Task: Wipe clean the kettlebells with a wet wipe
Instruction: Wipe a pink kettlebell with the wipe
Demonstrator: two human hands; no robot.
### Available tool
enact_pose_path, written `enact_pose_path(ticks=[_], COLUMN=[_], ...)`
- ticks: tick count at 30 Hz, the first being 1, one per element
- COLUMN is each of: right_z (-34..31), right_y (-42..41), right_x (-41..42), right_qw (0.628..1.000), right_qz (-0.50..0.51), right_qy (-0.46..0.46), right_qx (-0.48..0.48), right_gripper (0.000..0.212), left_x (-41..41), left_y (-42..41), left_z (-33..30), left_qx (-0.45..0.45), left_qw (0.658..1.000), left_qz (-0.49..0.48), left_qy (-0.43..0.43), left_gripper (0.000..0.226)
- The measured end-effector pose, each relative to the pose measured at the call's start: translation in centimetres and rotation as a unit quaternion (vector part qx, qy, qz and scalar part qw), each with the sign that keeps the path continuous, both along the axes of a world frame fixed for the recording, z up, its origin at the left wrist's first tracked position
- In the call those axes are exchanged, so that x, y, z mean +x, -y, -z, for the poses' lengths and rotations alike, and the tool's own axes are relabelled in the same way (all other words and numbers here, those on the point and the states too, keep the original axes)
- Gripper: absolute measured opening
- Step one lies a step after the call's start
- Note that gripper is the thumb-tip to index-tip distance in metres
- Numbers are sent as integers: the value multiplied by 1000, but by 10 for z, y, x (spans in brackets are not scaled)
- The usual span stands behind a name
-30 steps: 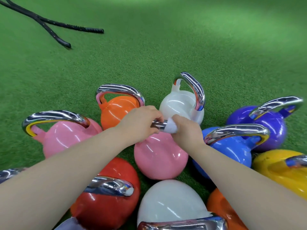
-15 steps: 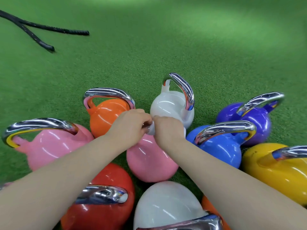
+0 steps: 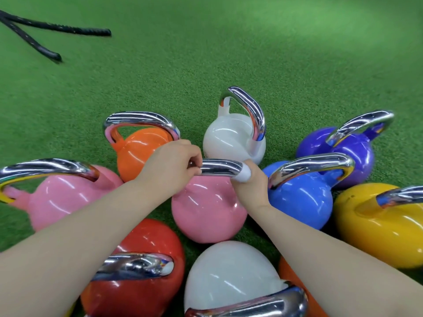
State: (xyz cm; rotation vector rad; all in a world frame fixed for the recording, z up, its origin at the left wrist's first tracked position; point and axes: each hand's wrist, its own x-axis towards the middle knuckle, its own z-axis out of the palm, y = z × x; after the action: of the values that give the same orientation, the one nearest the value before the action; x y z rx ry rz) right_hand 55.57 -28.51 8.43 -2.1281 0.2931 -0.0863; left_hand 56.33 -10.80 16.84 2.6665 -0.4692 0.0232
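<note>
So you're working on the glossy pink kettlebell in the middle of the cluster (image 3: 207, 211), the one sitting on the green artificial turf (image 3: 229, 53), and the action is all on its curved chrome handle (image 3: 219, 167). Your right hand (image 3: 250, 183) has its fingers curled around the right bend of that handle with the white wet wipe (image 3: 243, 174) wrapped under them, and your left hand (image 3: 170, 167) is gripping the left end of the same bar to steady it. Progress-wise I'd say you're somewhere in the handle stage of this one bell; whether its round body has been wiped I can't tell, since everything here is shiny. Same goes for the neighbours: the orange kettlebell (image 3: 137, 147), white kettlebell behind (image 3: 231, 140), blue kettlebell (image 3: 302, 197), purple kettlebell (image 3: 348, 147), yellow kettlebell (image 3: 384, 227), second pink kettlebell at left (image 3: 64, 197), red kettlebell (image 3: 142, 291) and near white kettlebell (image 3: 229, 275). Nothing shows which are done, so I'd guess plenty is left. Black battle ropes (image 3: 52, 30) lie well apart, top left.
</note>
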Motion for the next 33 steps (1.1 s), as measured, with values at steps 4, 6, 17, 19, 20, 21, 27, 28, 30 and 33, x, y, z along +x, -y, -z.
enact_pose_path(ticks=[4, 6, 17, 19, 20, 21, 27, 28, 30, 33], right_z=[15, 19, -44, -49, -49, -49, -55, -56, -61, -67], right_y=[-7, -7, -19, -29, -35, -40, -47, -49, -57, -76], right_x=[-5, -8, 1, 5, 6, 6, 15, 16, 16, 20], right_qw=[988, 977, 966, 925, 906, 893, 887, 888, 877, 842], right_qz=[90, 108, -138, -170, -181, -188, -216, -225, -254, -303], right_qy=[-59, -109, -10, 17, 30, 40, 30, 27, 28, 29], right_qx=[114, 146, -217, -339, -381, -407, -407, -400, -407, -445], right_gripper=[21, 20, 16, 6, 15, 21, 28, 27, 26, 27], left_x=[1, 1, 1, 4, 5, 5, 5, 8, 15, 23], left_y=[2, 2, 1, 1, 1, 0, -2, -3, -10, -28], left_z=[-1, -1, -1, -1, -1, -1, -2, -3, -3, -5], left_qx=[0, 3, 43, 58, 59, 56, -27, -50, -69, -89], left_qw=[1000, 1000, 999, 998, 997, 998, 999, 998, 997, 994], left_qz=[-1, -1, 30, 35, 36, 35, 7, -7, -26, -63], left_qy=[-4, -6, -15, -18, -18, -20, -34, -36, -21, -9], left_gripper=[8, 9, 23, 25, 26, 26, 39, 42, 45, 43])
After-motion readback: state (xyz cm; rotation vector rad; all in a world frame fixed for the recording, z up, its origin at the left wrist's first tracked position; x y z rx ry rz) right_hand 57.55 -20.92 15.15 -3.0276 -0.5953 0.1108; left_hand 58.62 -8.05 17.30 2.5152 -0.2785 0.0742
